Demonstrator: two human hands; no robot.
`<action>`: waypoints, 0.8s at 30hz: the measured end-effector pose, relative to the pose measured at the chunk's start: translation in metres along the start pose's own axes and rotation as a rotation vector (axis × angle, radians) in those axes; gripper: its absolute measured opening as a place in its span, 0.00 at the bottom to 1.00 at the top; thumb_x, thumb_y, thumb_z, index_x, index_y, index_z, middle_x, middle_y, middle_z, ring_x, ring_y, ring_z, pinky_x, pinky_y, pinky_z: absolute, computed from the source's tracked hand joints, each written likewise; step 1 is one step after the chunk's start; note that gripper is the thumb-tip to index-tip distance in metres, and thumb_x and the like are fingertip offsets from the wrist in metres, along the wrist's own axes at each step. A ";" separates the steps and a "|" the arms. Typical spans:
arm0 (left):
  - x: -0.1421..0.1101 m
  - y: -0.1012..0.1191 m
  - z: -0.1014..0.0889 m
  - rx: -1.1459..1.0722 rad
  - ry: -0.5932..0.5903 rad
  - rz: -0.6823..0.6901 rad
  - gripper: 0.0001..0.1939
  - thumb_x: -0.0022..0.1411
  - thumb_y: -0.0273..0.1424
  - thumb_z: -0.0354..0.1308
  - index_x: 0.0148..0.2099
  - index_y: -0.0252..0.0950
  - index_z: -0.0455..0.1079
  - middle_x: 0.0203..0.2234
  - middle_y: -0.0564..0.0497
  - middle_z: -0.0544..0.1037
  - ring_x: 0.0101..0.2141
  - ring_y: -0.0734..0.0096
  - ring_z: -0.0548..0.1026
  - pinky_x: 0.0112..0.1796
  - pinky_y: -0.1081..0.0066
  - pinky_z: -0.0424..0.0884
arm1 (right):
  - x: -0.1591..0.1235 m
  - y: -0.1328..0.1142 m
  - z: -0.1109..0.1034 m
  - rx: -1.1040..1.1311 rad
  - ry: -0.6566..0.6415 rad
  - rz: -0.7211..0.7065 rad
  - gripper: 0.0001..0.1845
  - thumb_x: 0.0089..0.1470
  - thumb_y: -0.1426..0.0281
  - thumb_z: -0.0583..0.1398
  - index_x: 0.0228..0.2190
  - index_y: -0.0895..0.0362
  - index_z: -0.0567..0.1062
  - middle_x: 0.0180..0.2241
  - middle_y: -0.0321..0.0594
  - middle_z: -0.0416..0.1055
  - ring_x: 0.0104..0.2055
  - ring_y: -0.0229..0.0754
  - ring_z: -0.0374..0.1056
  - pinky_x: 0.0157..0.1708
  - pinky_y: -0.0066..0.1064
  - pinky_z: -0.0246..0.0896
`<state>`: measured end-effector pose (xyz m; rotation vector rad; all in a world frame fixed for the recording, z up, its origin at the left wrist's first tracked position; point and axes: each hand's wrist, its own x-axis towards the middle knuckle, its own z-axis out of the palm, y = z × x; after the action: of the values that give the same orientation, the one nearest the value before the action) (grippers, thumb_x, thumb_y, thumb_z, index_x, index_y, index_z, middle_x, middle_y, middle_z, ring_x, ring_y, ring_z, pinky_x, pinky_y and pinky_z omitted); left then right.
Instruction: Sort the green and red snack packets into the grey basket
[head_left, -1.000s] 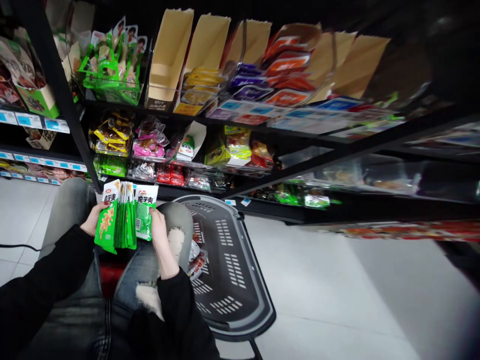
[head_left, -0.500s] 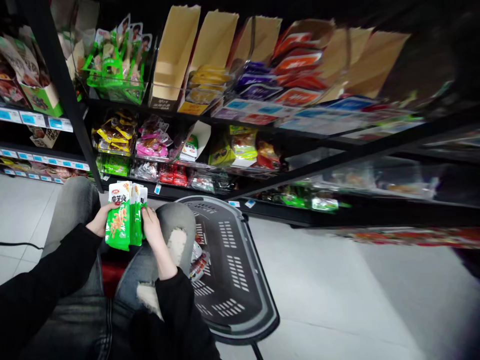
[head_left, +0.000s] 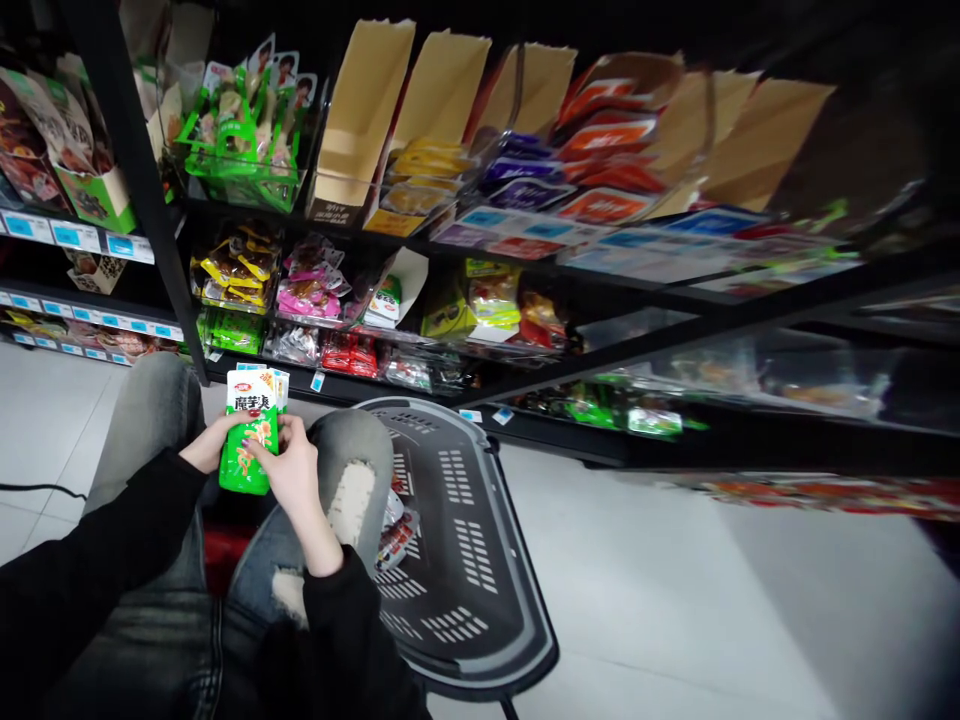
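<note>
Over your faded, ripped denim jeans [head_left: 142, 450], the fingers of your left hand [head_left: 212, 440] and right hand [head_left: 296, 470] are closed on a stack of flat, glossy green-and-white plastic packets [head_left: 240, 472], the front one's printed face toward you. Just to the right sits a dark grey, round-cornered basket [head_left: 442, 570] with a slotted base, holding shiny, crinkled pouches [head_left: 397, 535]. Beyond, tan, open-fronted cardboard boxes [head_left: 364, 100] stand on black shelving [head_left: 630, 452].

Black shelving [head_left: 133, 160] fills the upper view, its edges lined with blue-and-white price labels [head_left: 79, 236], a dark bar [head_left: 690, 328] slanting off to the blurred right side. Below spreads a floor [head_left: 637, 560] of pale tiles with thin joints, bright in the middle and greyer at lower right, while the topmost shelving sinks into darkness
</note>
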<state>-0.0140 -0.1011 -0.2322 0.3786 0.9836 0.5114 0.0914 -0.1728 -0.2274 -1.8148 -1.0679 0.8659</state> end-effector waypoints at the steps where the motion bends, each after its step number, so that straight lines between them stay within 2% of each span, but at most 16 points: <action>1: 0.000 0.000 0.001 -0.001 -0.004 0.002 0.11 0.52 0.25 0.56 0.39 0.27 0.71 0.26 0.43 0.80 0.25 0.64 0.77 0.30 0.68 0.73 | 0.001 0.002 0.000 0.007 0.002 -0.006 0.18 0.41 0.63 0.62 0.35 0.55 0.65 0.21 0.28 0.62 0.23 0.37 0.62 0.25 0.27 0.55; 5: 0.000 0.000 0.003 -0.011 0.024 0.057 0.09 0.53 0.24 0.56 0.39 0.29 0.70 0.26 0.44 0.80 0.25 0.64 0.78 0.30 0.68 0.74 | 0.003 0.011 -0.002 0.041 0.026 -0.045 0.17 0.42 0.62 0.63 0.35 0.55 0.67 0.20 0.29 0.62 0.23 0.37 0.61 0.24 0.27 0.55; 9: 0.000 0.000 0.003 -0.021 0.067 0.048 0.11 0.55 0.25 0.55 0.42 0.30 0.69 0.27 0.45 0.80 0.26 0.64 0.78 0.32 0.67 0.74 | 0.002 0.013 -0.004 0.134 0.061 -0.036 0.14 0.45 0.61 0.62 0.32 0.55 0.67 0.23 0.33 0.68 0.25 0.39 0.65 0.26 0.28 0.58; 12: -0.001 0.001 0.001 -0.028 0.046 0.026 0.13 0.56 0.28 0.56 0.44 0.29 0.68 0.28 0.43 0.80 0.26 0.63 0.78 0.34 0.65 0.74 | 0.001 0.013 -0.005 0.193 0.119 -0.016 0.14 0.46 0.59 0.61 0.29 0.55 0.66 0.25 0.34 0.70 0.27 0.40 0.66 0.28 0.29 0.59; 16: -0.002 0.002 0.001 -0.006 0.019 0.074 0.12 0.52 0.23 0.57 0.42 0.30 0.69 0.27 0.44 0.80 0.26 0.62 0.78 0.34 0.64 0.74 | 0.004 0.017 -0.007 0.312 0.185 0.001 0.12 0.48 0.60 0.58 0.28 0.55 0.65 0.24 0.32 0.66 0.27 0.37 0.63 0.27 0.28 0.57; 20: -0.005 0.005 0.002 -0.007 0.018 0.052 0.10 0.50 0.22 0.57 0.38 0.30 0.70 0.25 0.45 0.80 0.25 0.63 0.78 0.33 0.65 0.74 | 0.014 0.028 -0.018 0.628 0.179 0.029 0.08 0.46 0.64 0.59 0.27 0.55 0.66 0.24 0.30 0.63 0.27 0.35 0.59 0.28 0.26 0.55; 24: -0.006 0.009 0.000 -0.070 0.034 -0.057 0.06 0.53 0.24 0.53 0.33 0.28 0.70 0.22 0.44 0.79 0.23 0.65 0.77 0.30 0.68 0.73 | 0.018 0.030 -0.035 1.159 0.026 0.178 0.06 0.45 0.69 0.59 0.28 0.53 0.66 0.22 0.29 0.58 0.21 0.32 0.53 0.24 0.26 0.53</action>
<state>-0.0187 -0.0973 -0.2231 0.2797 1.0034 0.5007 0.1389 -0.1758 -0.2427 -0.9140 -0.2205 1.2080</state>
